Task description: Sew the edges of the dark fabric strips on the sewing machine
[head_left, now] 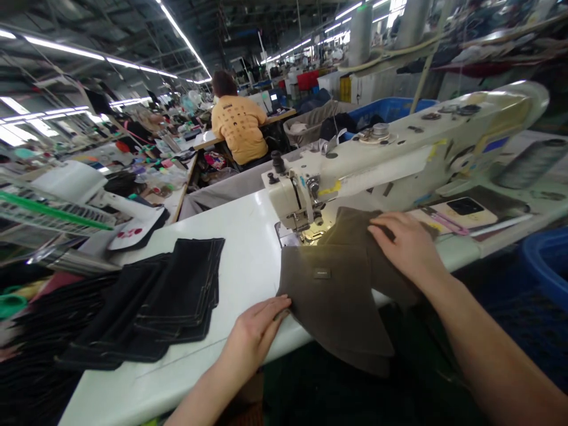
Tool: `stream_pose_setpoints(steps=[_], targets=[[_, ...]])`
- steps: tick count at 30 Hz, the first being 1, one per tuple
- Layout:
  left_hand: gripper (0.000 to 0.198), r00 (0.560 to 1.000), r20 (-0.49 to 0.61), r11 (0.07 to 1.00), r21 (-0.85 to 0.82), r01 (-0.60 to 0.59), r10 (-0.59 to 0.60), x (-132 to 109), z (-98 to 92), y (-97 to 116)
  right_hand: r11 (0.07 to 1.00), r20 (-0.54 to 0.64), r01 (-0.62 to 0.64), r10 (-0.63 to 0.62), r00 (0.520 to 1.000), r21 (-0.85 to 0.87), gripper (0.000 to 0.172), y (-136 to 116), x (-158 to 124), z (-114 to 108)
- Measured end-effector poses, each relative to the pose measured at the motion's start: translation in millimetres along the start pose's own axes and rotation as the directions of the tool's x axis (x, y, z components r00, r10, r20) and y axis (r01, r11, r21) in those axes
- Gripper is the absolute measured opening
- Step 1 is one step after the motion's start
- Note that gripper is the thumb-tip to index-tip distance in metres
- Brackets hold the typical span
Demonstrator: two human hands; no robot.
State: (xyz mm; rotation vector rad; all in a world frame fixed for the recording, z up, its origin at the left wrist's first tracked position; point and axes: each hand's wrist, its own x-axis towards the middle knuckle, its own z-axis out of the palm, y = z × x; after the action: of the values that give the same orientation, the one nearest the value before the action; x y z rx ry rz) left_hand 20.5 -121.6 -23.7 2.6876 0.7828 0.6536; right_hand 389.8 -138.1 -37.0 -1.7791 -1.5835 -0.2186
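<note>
A brown fabric piece (pixel 332 296) with a small label lies on the white table (pixel 248 254) under the needle of a cream sewing machine (pixel 399 160). My left hand (pixel 257 328) rests flat at the fabric's near left corner, fingers stretched out on its edge. My right hand (pixel 406 242) lies palm down on the fabric to the right of the presser foot, fingers together and pressing the cloth. Part of the fabric hangs over the table's front edge.
A stack of black denim pieces (pixel 177 290) lies on the table's left. A phone (pixel 465 207) rests behind the machine's arm, a thread cone (pixel 530 163) farther right. A person in a yellow shirt (pixel 239 127) sits ahead. Blue bins (pixel 548 260) stand right.
</note>
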Motion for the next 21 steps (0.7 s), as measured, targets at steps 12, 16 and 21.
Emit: stream_pose_setpoints(steps=[12, 16, 21], targets=[[0.031, 0.967, -0.039, 0.95, -0.2, 0.239, -0.251, -2, 2.6, 8, 0.985, 0.378, -0.171, 0.171, 0.91, -0.033, 0.007, -15, -29, -4], [0.035, 0.946, 0.013, 0.908, -0.275, 0.315, -0.325, -2, -1.7, 13, 0.986, 0.391, -0.165, 0.167, 0.905, -0.04, 0.009, -8, -30, -1], [0.038, 0.944, 0.066, 0.864, -0.386, 0.323, -0.323, -5, -4.2, 9, 0.986, 0.301, -0.13, 0.093, 0.949, 0.106, 0.009, 10, -19, 17]])
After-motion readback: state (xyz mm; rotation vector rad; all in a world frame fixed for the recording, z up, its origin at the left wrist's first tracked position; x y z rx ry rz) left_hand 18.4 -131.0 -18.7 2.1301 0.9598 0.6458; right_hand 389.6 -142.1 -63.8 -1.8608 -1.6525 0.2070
